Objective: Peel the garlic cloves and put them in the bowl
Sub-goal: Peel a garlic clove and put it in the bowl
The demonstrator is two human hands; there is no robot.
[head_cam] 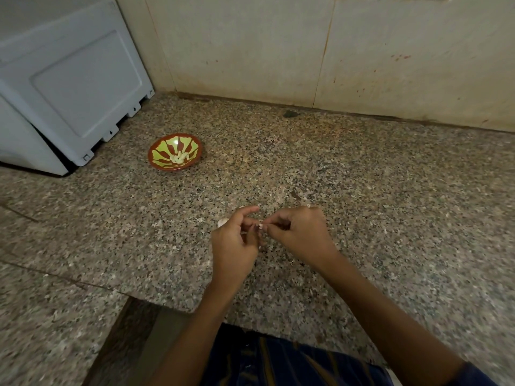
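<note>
The bowl (175, 152), far to the left on the counter (362, 176), already holds some peeled cloves (180, 157). Near the person, the left hand (234, 240) and the right hand (299, 235) both pinch one small garlic clove (260, 225) between their fingertips. I judge its peeling is in progress, and a pale piece (222, 222) beside the left hand may be another garlic piece.

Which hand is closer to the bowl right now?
Left. The left hand is below and right of the bowl; the right hand lies farther right. Both pinch a garlic clove.
</note>
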